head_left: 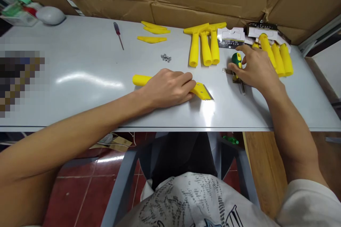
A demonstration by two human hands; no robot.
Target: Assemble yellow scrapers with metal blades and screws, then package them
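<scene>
My left hand [172,87] is closed around a yellow scraper [201,91] lying sideways just over the table. The scraper's metal blade points right, and its round handle end sticks out on the left. My right hand [255,64] is over a screwdriver [236,59] with a green and yellow handle, its thumb and index finger spread apart around that handle. The screwdriver's shaft points toward me. Beneath it lie flat metal blades [227,71], partly hidden by the hand and tool.
Behind my hands stand several yellow T-shaped handles [195,48], with more yellow handles [286,60] at right. Small screws [166,57], yellow strips [151,39] and a red-and-dark screwdriver [118,35] lie farther left. Black-and-white packages [231,37] rest by the cardboard wall [202,14].
</scene>
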